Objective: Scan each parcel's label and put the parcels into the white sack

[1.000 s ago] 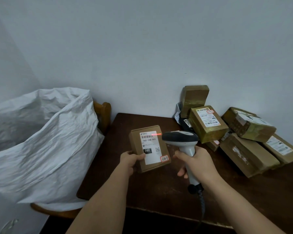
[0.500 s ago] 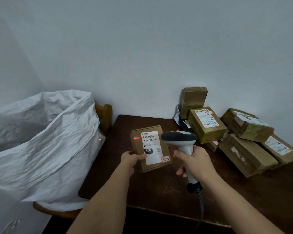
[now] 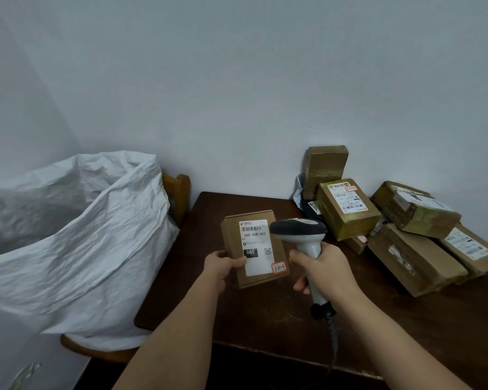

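My left hand point(image 3: 221, 265) grips the lower left edge of a small brown parcel point(image 3: 234, 237), held tilted above the dark wooden table point(image 3: 254, 311) with its white label point(image 3: 256, 246) facing me. My right hand point(image 3: 326, 270) holds the grip of a grey and black barcode scanner point(image 3: 298, 229), whose head points left, just right of the label. No red beam shows on the label. The white sack point(image 3: 76, 249) stands open on a wooden chair at the left. Several more brown parcels point(image 3: 347, 209) are piled at the table's back right.
A wooden chair point(image 3: 178, 192) carries the sack, its back next to the table's left edge. The scanner's black cable point(image 3: 333, 336) hangs over the table's front edge. A pale wall stands close behind the table. A dark plastic mailer point(image 3: 307, 204) lies behind the pile.
The red scanner beam moved left off the label's barcode onto the box edge and sack, and is now gone. Parcel and scanner stay almost in place.
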